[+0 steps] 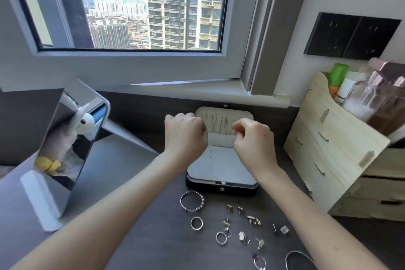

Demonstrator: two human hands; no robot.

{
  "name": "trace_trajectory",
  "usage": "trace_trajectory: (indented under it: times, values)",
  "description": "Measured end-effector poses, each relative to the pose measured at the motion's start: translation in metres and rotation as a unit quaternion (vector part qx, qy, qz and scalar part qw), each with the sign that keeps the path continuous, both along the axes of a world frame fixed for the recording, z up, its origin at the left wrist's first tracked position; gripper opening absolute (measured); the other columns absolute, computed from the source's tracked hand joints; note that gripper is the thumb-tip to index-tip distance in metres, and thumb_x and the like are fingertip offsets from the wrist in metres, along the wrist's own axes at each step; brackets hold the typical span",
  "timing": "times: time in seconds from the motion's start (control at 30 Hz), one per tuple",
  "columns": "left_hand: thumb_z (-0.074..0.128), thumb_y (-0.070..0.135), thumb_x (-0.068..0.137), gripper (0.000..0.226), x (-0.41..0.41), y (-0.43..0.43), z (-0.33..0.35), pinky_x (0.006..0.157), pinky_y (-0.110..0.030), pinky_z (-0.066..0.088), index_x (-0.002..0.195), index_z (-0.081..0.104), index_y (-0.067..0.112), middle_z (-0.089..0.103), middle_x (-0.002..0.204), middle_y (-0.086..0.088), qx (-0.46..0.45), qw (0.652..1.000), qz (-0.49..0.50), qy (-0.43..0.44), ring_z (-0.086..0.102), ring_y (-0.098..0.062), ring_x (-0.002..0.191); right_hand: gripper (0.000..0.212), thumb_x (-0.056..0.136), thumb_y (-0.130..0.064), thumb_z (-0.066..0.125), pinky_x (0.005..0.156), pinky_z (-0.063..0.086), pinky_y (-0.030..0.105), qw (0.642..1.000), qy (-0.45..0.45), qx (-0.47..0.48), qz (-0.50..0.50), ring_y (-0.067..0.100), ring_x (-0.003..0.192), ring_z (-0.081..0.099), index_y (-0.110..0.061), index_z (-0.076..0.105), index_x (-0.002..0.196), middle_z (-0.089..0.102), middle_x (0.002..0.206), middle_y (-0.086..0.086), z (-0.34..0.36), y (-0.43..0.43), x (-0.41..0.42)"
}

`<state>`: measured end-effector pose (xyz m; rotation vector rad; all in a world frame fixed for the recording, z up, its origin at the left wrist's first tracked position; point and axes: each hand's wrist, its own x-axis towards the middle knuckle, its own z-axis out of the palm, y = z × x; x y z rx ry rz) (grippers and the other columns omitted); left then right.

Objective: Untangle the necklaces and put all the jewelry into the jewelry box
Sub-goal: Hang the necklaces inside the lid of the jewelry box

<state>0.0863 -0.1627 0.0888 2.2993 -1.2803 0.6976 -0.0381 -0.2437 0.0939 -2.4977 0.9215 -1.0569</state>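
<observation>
Dark desk [157, 243] beneath a window [142, 6] bears rings [196, 223], perhaps earrings [254, 220].

Anything pinched in either hand's curled fingers [199, 127] is too thin to see.

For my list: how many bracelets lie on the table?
2: beaded bracelet in front of the jewelry box; plain bangle at the bottom edge, cropped. Others may be hidden.

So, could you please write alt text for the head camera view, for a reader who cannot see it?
A person's left hand and right hand are raised over an open jewelry box, fingers curled as if pinching something too fine to see. A bracelet, rings and earrings lie on the dark desk in front of it.
</observation>
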Motion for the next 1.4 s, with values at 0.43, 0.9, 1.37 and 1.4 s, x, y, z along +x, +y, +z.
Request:
trace_trajectory:
  times: [0.43,0.9,1.37,1.4]
  values:
    - [0.068,0.023,0.081,0.013,-0.004,0.223,0.002,0.055,-0.019,0.034,0.069,0.066,0.027,0.055,0.059,0.017,0.070,0.960,-0.039,0.269,0.050,-0.002,0.060,0.011,0.083,-0.032,0.067,0.061,0.035,0.008,0.912,0.232,0.138,0.310,-0.001,0.063,0.048,-0.023,0.070,0.087,0.056,0.070,-0.013,-0.038,0.188,-0.043]
    - [0.072,0.030,0.078,0.008,-0.030,0.274,-0.048,0.071,-0.015,0.038,0.080,0.068,0.036,0.058,0.084,0.011,0.182,0.921,-0.078,0.334,0.056,-0.007,0.082,0.011,0.087,-0.030,0.060,0.077,0.039,0.024,0.921,0.238,0.155,0.265,0.012,0.092,0.057,-0.021,0.066,0.089,0.063,0.087,-0.009,-0.059,0.232,-0.020]
    - [0.065,0.015,0.086,0.013,-0.029,0.267,-0.068,0.062,-0.023,0.046,0.074,0.065,0.019,0.065,0.067,0.006,-0.005,0.878,-0.080,0.471,0.057,-0.006,0.061,0.007,0.083,0.001,0.060,0.059,0.041,0.023,0.862,0.036,0.392,0.319,0.009,0.058,0.051,-0.006,0.061,0.079,0.066,0.066,0.001,0.023,0.218,-0.056]
    - [0.063,0.013,0.088,0.013,-0.028,0.267,-0.069,0.058,-0.023,0.046,0.075,0.065,0.016,0.065,0.066,0.006,-0.041,0.864,-0.074,0.496,0.057,-0.008,0.059,0.008,0.083,0.003,0.059,0.057,0.043,0.020,0.856,0.016,0.407,0.318,0.009,0.058,0.051,-0.005,0.061,0.081,0.066,0.066,0.003,0.029,0.215,-0.061]
